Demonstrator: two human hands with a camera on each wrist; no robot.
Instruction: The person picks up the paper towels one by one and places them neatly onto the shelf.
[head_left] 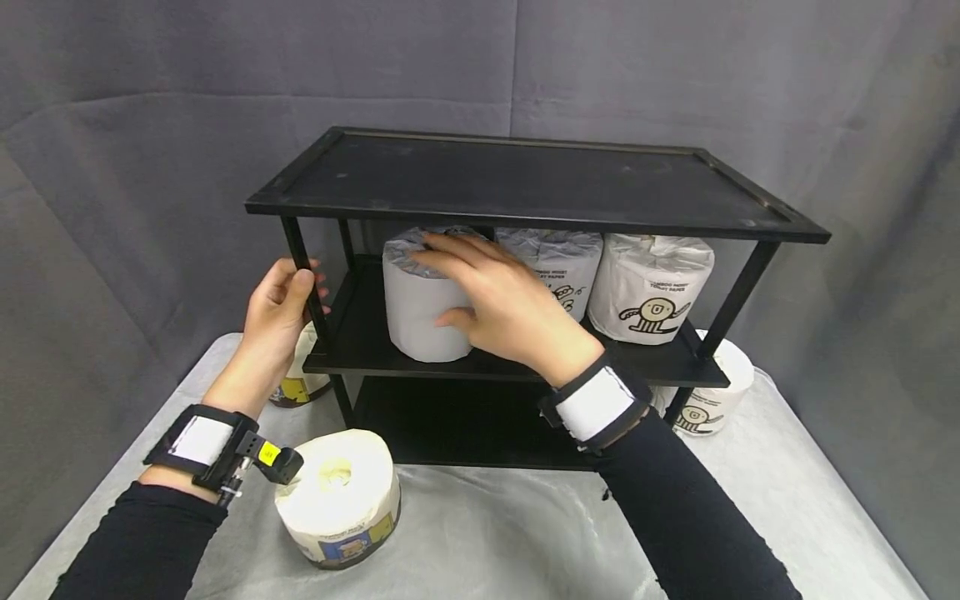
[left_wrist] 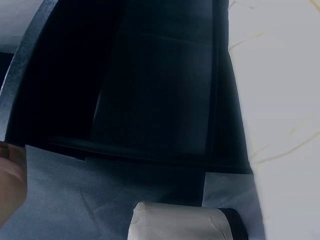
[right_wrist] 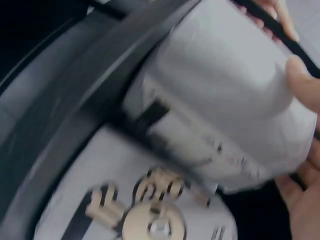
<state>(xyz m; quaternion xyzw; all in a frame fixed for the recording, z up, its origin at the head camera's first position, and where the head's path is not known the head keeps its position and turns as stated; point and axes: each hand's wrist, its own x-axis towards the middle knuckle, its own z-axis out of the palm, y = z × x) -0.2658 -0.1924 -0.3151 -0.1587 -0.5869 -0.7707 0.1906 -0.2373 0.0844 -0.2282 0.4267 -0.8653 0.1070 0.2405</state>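
Note:
My right hand (head_left: 517, 304) holds a wrapped toilet paper roll (head_left: 423, 321) at the left of the middle tier of a black shelf rack (head_left: 487, 182). Its fingers lie over the roll's top and the thumb is on the front side. The right wrist view shows the same toilet paper roll (right_wrist: 215, 85) up close, its plain side toward the thumb (right_wrist: 300, 82). My left hand (head_left: 273, 312) grips the rack's front left post (head_left: 296, 242), thumb in front and fingers behind. Two more wrapped rolls, a partly covered middle one (head_left: 551, 254) and a right one (head_left: 652, 287), stand beside it.
A larger cream roll (head_left: 341, 492) stands on the white-covered table (head_left: 465, 533) in front of the rack. Another roll (head_left: 303, 375) sits behind the left forearm, and one more (head_left: 716, 387) by the right legs. Grey fabric (head_left: 420, 67) hangs behind.

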